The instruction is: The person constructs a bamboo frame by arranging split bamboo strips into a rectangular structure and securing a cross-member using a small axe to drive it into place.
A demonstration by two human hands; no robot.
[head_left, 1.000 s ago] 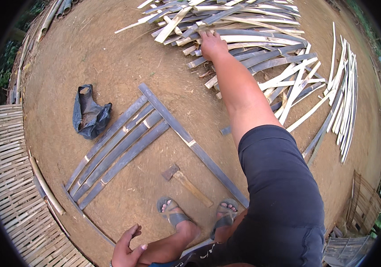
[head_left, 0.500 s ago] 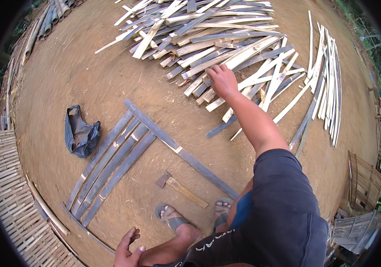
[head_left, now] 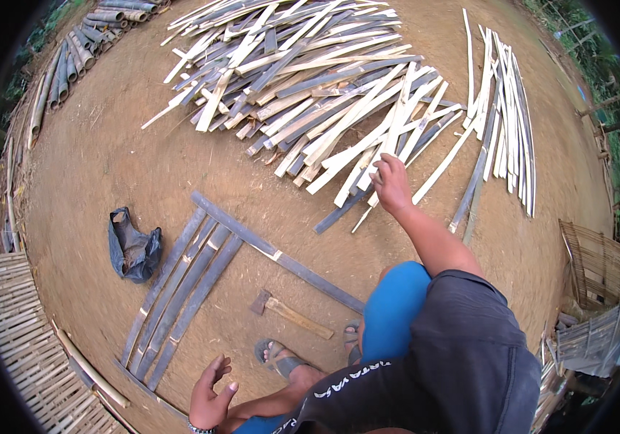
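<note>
I see the right hand (head_left: 392, 184) over the near, lower-right edge of a big pile of split bamboo strips (head_left: 324, 94), its fingers loosely curled by the pale strip ends; I cannot tell from here whether it is gripping one or merely passing above them. The left hand (head_left: 210, 398) is low in my view, released, with its thumb and fingers apart and nothing in it, a bracelet (head_left: 201, 428) around the wrist. The pile lies on the bare earth (head_left: 107, 152) ahead of the person, strips crossing at many angles, some pale, some dark grey. To its right I have a looser fan of long, mostly pale strips (head_left: 516, 130). Nearer the feet, four dark slats (head_left: 180, 309) lie side by side, their far ends at a long dark crosspiece (head_left: 313, 275) that slants toward the blue-covered knee (head_left: 389, 304). An axe (head_left: 298, 318) rests flat just beyond the sandals (head_left: 279, 359), its head toward the slats and its wooden handle slanting to the right. A black plastic bag (head_left: 143, 260) slumps open left of the slats. At my left edge there is a slatted bamboo platform (head_left: 24, 347), and round bamboo poles (head_left: 62, 81) lie at the upper left.
</note>
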